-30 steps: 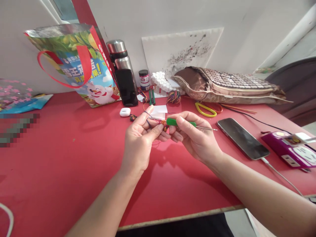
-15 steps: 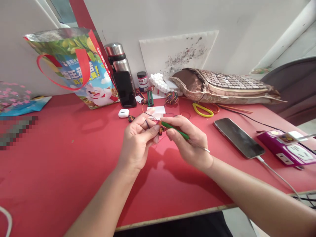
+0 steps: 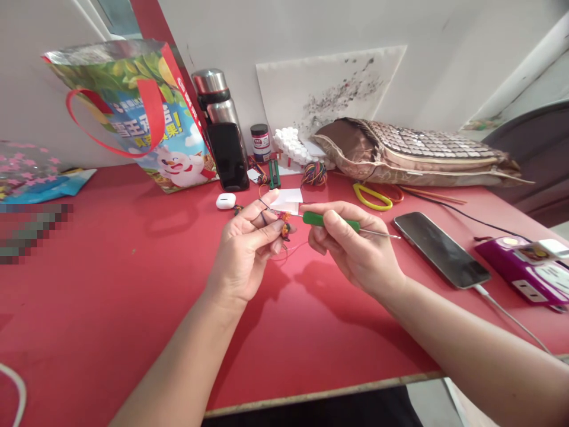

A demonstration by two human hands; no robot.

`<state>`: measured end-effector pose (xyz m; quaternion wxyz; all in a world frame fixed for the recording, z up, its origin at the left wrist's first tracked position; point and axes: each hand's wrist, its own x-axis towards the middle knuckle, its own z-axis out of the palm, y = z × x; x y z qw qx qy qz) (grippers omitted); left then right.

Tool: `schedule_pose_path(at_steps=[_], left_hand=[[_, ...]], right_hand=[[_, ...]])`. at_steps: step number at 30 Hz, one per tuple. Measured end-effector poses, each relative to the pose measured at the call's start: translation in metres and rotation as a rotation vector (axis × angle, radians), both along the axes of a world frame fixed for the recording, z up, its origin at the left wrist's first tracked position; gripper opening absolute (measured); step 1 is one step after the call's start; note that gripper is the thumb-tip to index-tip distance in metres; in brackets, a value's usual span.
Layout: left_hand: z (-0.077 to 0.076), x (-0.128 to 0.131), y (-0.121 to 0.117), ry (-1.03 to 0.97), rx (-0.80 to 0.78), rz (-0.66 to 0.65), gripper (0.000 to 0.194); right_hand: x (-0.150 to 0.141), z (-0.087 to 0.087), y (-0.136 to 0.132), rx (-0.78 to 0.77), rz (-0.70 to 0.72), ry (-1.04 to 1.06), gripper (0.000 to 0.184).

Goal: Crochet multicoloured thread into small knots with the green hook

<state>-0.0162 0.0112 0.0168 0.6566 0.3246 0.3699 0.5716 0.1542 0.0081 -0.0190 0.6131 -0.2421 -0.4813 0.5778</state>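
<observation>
A red surface (image 3: 133, 320) carries all the objects. Upon it, at the back left, stands a printed bag (image 3: 182, 163) with red handles; at the back right lies a brown cushion (image 3: 427, 155) faced with small tiles. Behind the cushion a speckled canvas (image 3: 329, 89) rests against the wall (image 3: 222, 29). Both hands are raised over the middle of the surface, each grasping an object. A steel flask (image 3: 222, 112) stands beside the bag, with a dark phone (image 3: 229, 157) upright in front of it. A purple socket block (image 3: 511, 267) sits at the far right; between it and the right hand (image 3: 355, 249) a second phone (image 3: 440, 249), joined to a white cable (image 3: 511, 317), lies flat. A dark-lidded jar (image 3: 260, 142) stands right of the flask, and a multicoloured yarn ball (image 3: 313, 174) lies in front of the canvas. The right hand pinches a hook (image 3: 313, 219) by its green handle; one metal end points toward the left hand (image 3: 242, 249), the other projects past the right hand. A white case (image 3: 226, 201) lies near the left hand, whose thumb and fingers grip the small knitted piece (image 3: 285, 228), located between the two hands; dark yarn (image 3: 263, 216) crosses the left fingers. Whether the hook's tip enters the stitches is too small to tell.
</observation>
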Motion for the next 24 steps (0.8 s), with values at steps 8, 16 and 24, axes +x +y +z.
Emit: schedule_pose_path(at_steps=[8, 16, 24], left_hand=[[0.001, -0.001, 0.001, 0.027, -0.003, 0.006, 0.039], [0.005, 0.0, -0.001, 0.042, 0.004, 0.017, 0.037], [0.007, -0.001, -0.003, 0.058, -0.027, 0.004, 0.041]], right_hand=[[0.006, 0.005, 0.003, -0.041, -0.012, -0.012, 0.019], [0.015, 0.019, 0.008, -0.074, -0.036, -0.052, 0.018], [0.023, 0.025, 0.01, -0.099, 0.013, -0.075, 0.017]])
